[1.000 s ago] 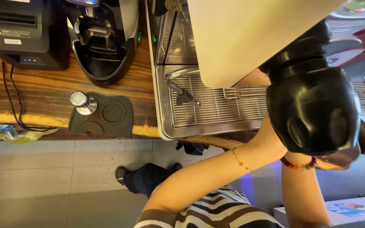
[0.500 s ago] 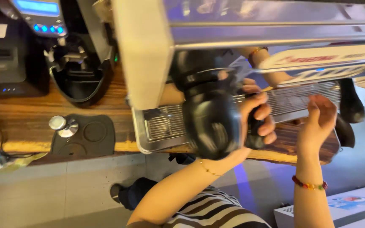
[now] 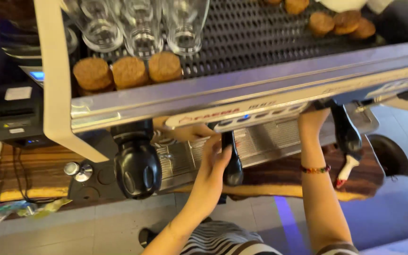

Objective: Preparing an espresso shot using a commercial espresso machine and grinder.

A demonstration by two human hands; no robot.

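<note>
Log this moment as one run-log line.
left hand: grips black portafilter handle | right hand: raised to espresso machine front, fingers hidden | glasses on top

I see three clear glasses (image 3: pixel 140 23) and brown cups (image 3: pixel 128 72) up top, a black printer (image 3: pixel 12 115) and tamper (image 3: pixel 83 172) on the wooden worktop (image 3: pixel 34 165).

Black portafilter handle (image 3: pixel 233 163), striped garment (image 3: pixel 223 241), seemingly multicoloured beaded bracelet (image 3: pixel 315 168).
</note>
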